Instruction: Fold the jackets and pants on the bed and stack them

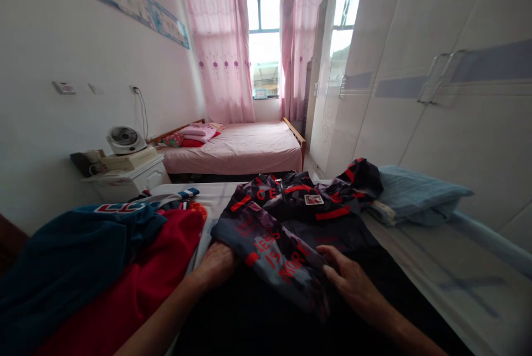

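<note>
A dark zip-up jacket with red patches and red lettering lies front up on the bed in front of me. One sleeve, printed "LESS IS MORE", is folded across its front, and the cuff end is blurred. At the jacket's left edge, my left hand grips the cloth, its fingertips hidden under the fabric. My right hand is at the sleeve's right edge, thumb and fingers curled against the cloth. Black cloth spreads below the jacket, between my forearms.
Teal clothing and red clothing are heaped at left. A folded light-blue cloth rests beyond the jacket at right. Further off are a pink bed, a fan on a cabinet, and white wardrobes along the right.
</note>
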Demonstrator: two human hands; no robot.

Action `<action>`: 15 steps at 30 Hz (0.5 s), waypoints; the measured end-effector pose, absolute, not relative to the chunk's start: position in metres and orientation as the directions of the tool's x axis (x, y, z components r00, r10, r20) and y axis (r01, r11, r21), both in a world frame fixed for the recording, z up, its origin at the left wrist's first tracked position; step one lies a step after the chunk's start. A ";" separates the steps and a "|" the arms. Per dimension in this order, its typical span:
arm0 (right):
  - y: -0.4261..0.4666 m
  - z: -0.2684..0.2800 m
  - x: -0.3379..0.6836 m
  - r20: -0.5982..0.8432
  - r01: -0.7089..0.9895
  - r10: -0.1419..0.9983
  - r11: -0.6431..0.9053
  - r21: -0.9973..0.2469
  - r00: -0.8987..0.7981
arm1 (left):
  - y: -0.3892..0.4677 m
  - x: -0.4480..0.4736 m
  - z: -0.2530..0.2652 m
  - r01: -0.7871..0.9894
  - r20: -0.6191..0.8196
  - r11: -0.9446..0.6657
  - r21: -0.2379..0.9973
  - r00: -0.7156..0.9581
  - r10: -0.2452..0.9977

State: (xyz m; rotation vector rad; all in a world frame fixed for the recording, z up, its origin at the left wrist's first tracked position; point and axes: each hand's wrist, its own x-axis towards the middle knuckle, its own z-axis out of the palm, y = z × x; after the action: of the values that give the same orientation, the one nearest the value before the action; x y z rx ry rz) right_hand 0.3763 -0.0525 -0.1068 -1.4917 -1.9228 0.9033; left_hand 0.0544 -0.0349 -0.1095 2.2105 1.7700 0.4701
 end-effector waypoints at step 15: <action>-0.080 -0.100 0.340 -0.010 0.636 0.768 0.524 -0.566 -0.641 | 0.018 0.100 -0.092 0.979 0.101 -0.188 0.083 0.180 0.978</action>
State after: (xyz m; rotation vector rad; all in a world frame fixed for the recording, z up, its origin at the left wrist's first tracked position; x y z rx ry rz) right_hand 0.3396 -0.0803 -0.1000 -1.1855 -2.5237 0.7899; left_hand 0.0996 0.0180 -0.0922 2.4135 2.0017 0.2058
